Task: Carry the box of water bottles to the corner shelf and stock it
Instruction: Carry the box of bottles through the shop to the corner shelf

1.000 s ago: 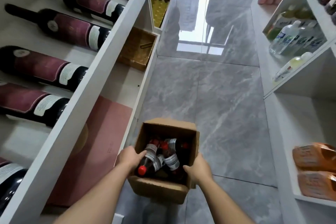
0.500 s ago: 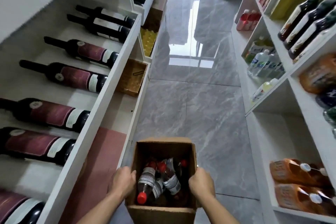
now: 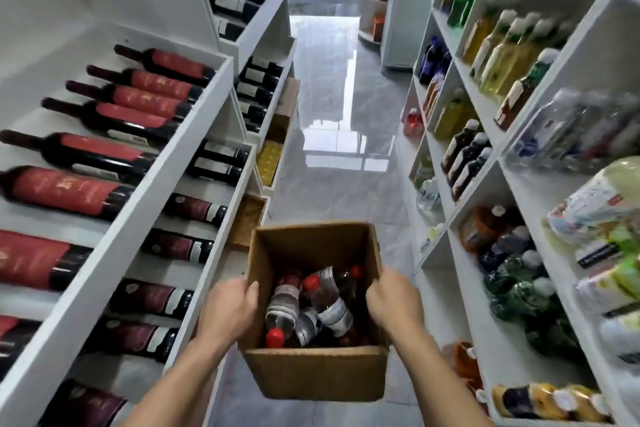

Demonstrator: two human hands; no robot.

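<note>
An open brown cardboard box (image 3: 317, 376) is held off the floor in front of me, low in the head view. Inside it lie several plastic bottles (image 3: 304, 305) with red caps and pale labels, heaped at angles. My left hand (image 3: 228, 312) grips the box's left wall, fingers curled over its top edge. On the opposite wall my right hand (image 3: 393, 302) holds on the same way. A rounded white shelf unit (image 3: 370, 21) with orange goods stands at the aisle's far end.
White shelves with lying wine bottles (image 3: 114, 156) line the left side. Shelves of juice, oil and water bottles (image 3: 498, 55) line the right. A glossy grey tiled aisle (image 3: 336, 121) runs straight ahead between them. A white cabinet (image 3: 408, 14) stands at the far right.
The box has risen higher in my two hands and the view has tilted up along the aisle, showing more shelves and the far end. Both hands keep their hold.
</note>
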